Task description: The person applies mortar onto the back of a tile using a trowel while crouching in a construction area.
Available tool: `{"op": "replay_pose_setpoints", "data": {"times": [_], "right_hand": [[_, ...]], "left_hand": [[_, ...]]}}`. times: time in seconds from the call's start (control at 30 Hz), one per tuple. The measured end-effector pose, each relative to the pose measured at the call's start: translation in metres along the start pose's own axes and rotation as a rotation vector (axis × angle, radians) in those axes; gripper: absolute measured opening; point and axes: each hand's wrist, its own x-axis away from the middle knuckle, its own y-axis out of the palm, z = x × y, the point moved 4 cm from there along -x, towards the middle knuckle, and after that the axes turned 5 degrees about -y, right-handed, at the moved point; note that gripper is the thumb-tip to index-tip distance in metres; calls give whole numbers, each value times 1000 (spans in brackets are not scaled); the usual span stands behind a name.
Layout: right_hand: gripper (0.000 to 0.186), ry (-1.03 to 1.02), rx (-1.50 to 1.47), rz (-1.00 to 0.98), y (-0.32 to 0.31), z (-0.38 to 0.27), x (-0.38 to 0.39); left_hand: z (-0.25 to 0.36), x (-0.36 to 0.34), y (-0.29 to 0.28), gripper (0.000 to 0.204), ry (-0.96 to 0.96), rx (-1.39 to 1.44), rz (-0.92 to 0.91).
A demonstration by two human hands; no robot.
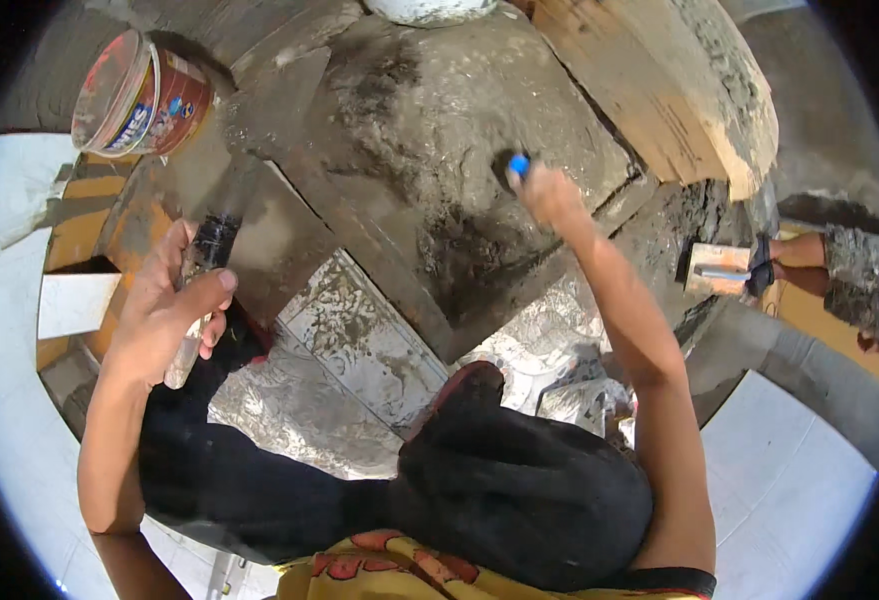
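Note:
My left hand grips a long mortar-caked tool with a dark band, held upright at the left. My right hand reaches forward and is closed on a tool with a blue handle, pressing it against the wet grey mortar bed. Below the mortar lies a dirty pale tile set at an angle. My knees in dark trousers fill the lower middle.
A red and white plastic bucket stands at the upper left. A wooden board smeared with mortar leans at the upper right. Another person's foot in a sandal is at the right beside a trowel. White tiles lie at both sides.

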Motion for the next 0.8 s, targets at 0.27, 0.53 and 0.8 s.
{"op": "replay_pose_setpoints", "data": {"times": [0.27, 0.53, 0.8], "right_hand": [[44, 473, -912, -371, -24, -53, 91], [61, 228, -413, -272, -10, -25, -21], [51, 73, -305, -414, -30, -50, 57]], "left_hand": [[-7, 3, -2, 40, -8, -39, 34], [9, 0, 17, 37, 91, 4, -46], [9, 4, 13, 42, 29, -12, -3]]}}
